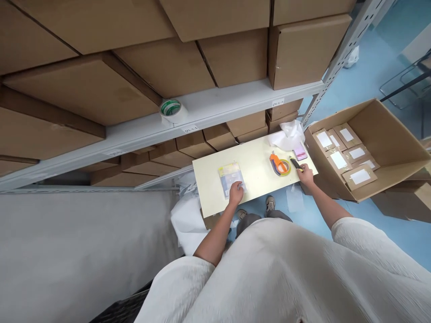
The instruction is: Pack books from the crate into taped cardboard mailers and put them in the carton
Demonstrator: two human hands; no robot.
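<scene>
On cream table (pixel 259 177), left of its middle: flat packet (pixel 228 176), long axis running away from you, far end leaning slightly left. Your left hand (pixel 236 192) nearer, over packet's near right corner; whether fingers pinch or merely rest, cannot tell. Your right hand (pixel 305 175) closed around knife (pixel 296 164); packet well apart to knife's left, orange tool (pixel 276 160) between. Shelf tags (pixel 190 129): dark characters, not securely legible. White labels (pixel 338 159) on small boxes (pixel 359 176) inside carton (pixel 373 121): no readable writing. Packet's brand: unreadable.
</scene>
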